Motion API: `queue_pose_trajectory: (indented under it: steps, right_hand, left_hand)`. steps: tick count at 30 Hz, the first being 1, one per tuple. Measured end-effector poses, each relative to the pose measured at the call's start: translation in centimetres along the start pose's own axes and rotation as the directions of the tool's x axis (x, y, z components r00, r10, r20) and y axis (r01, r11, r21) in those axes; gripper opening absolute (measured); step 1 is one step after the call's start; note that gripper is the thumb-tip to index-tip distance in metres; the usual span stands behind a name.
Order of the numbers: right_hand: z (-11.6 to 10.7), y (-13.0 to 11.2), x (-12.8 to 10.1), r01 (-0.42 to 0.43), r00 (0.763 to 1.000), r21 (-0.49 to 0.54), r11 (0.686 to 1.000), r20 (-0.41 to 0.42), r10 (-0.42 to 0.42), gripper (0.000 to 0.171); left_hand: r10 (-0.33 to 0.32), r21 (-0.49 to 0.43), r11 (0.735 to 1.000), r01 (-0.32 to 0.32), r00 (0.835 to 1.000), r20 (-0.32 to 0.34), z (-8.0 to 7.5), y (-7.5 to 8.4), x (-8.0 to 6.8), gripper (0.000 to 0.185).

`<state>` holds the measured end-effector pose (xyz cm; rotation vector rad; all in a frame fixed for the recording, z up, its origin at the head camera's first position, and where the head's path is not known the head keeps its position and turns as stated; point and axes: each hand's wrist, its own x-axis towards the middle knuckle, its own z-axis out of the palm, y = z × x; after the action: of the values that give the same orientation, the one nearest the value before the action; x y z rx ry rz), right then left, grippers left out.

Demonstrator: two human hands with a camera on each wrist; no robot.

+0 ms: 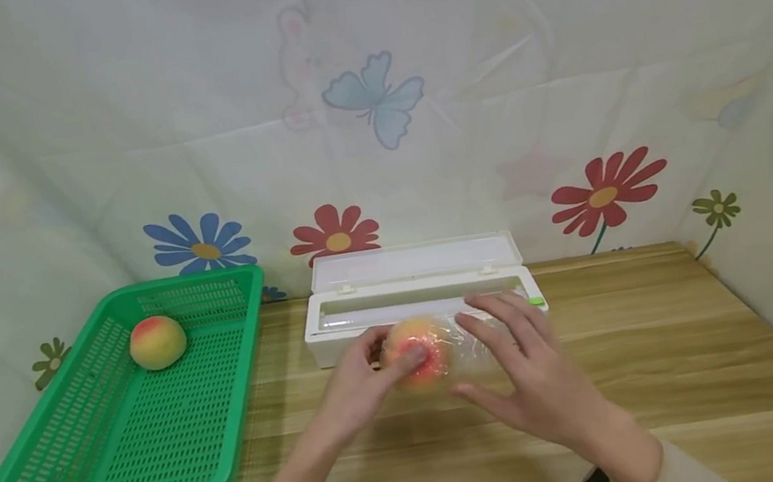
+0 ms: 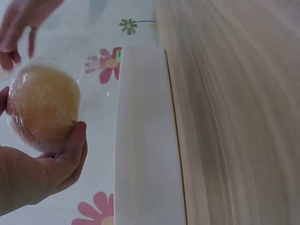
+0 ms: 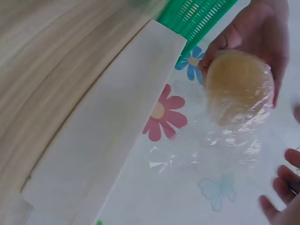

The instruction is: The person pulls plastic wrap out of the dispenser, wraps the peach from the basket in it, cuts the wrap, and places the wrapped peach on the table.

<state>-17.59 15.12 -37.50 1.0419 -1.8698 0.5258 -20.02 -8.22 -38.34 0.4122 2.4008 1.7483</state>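
Observation:
My left hand (image 1: 359, 384) grips a peach (image 1: 419, 350) in front of the white box, thumb across its near face and fingers round its side. Clear plastic wrap (image 3: 229, 145) clings to the peach, and a loose part of it trails off toward my right hand (image 1: 536, 369). That hand is spread beside the peach, its fingers apart and bent a little, with the film near its fingertips. In the left wrist view the wrapped peach (image 2: 44, 108) is held up between thumb and fingers.
Behind the hands stands a white cling-film box (image 1: 428, 335), its lid (image 1: 414, 262) raised and a film roll (image 1: 413, 310) inside. On the left, a green basket (image 1: 238, 433) holds another peach (image 1: 158, 342). A flower-printed sheet (image 1: 464, 153) hangs behind the wooden table (image 1: 638, 344).

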Motion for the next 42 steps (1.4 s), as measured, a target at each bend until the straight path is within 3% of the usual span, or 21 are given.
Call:
queue_pose_trajectory:
  steps: [2, 4, 6, 7, 10, 12, 14, 16, 20, 25, 30, 36, 39, 42]
  right_hand:
    - [-0.2, -0.1, 0.4, 0.033, 0.992, -0.01, 0.999, -0.119, -0.034, 0.044]
    - [-0.4, -0.2, 0.6, 0.016, 0.993, 0.005, 1.0, -0.115, -0.015, 0.043]
    - [-0.6, -0.2, 0.4, -0.054, 0.998, 0.027, 0.998, 0.012, 0.054, 0.059]
    - [-0.7, -0.1, 0.3, -0.109, 0.99, 0.031, 0.994, 0.098, 0.105, 0.071]
    - [-0.6, 0.4, -0.4, -0.26, 0.924, 0.02, 0.965, 0.297, 0.243, 0.096]
    - [-0.5, 0.8, -0.8, -0.331, 0.884, 0.036, 0.943, 0.362, 0.296, 0.098]
    - [-0.4, 1.3, -1.1, -0.373, 0.87, 0.073, 0.925, 0.375, 0.321, 0.092]
    - [-0.3, 1.6, -1.3, -0.381, 0.877, 0.11, 0.918, 0.356, 0.322, 0.083]
    - [-0.1, 1.9, -1.4, -0.334, 0.925, 0.214, 0.918, 0.26, 0.276, 0.064]
    - [0.3, 2.3, -1.4, -0.282, 0.957, 0.402, 0.871, 0.176, 0.229, 0.045]
    - [0.5, 2.5, -1.9, -0.307, 0.951, 0.522, 0.796, 0.188, 0.244, 0.045]
    - [0.7, 2.4, -2.3, -0.382, 0.923, 0.596, 0.706, 0.215, 0.318, 0.022]
    - [0.8, 2.2, -2.5, -0.381, 0.92, 0.614, 0.691, 0.178, 0.349, 0.014]
    - [1.2, 1.9, -2.4, -0.346, 0.927, 0.628, 0.697, 0.114, 0.358, 0.014]
  left_hand:
    - [-0.008, 0.026, 1.0, 0.01, 0.999, -0.052, -0.1, 0.0, 0.0, 0.069]
    - [0.011, 0.03, 1.0, -0.009, 0.998, -0.065, -0.3, 0.1, -0.1, 0.067]
    - [0.054, 0.029, 0.998, -0.053, 0.998, -0.043, -0.4, 0.3, -0.2, 0.063]
    - [0.079, 0.025, 0.997, -0.078, 0.997, -0.021, -0.5, 0.4, -0.3, 0.061]
    - [0.15, 0.015, 0.988, -0.151, 0.988, 0.049, -0.6, 0.7, -0.4, 0.055]
    - [0.17, 0.004, 0.985, -0.171, 0.982, 0.084, -0.7, 0.9, -0.5, 0.054]
    - [0.173, -0.004, 0.985, -0.173, 0.98, 0.102, -0.8, 1.0, -0.6, 0.054]
    - [0.169, -0.004, 0.986, -0.169, 0.979, 0.113, -0.9, 1.0, -0.7, 0.054]
    - [0.176, -0.001, 0.984, -0.178, 0.975, 0.132, -0.9, 1.0, -0.6, 0.054]
    - [0.22, -0.061, 0.975, -0.212, 0.956, 0.196, -0.9, 0.8, -0.4, 0.055]
    - [0.264, -0.143, 0.962, -0.234, 0.929, 0.258, -0.9, 0.7, -0.3, 0.059]
    - [0.293, -0.198, 0.95, -0.242, 0.91, 0.293, -0.8, 0.6, -0.3, 0.058]
    - [0.301, -0.226, 0.945, -0.236, 0.898, 0.322, -0.8, 0.5, -0.3, 0.057]
    - [0.316, -0.25, 0.939, -0.238, 0.884, 0.346, -0.7, 0.4, -0.4, 0.058]
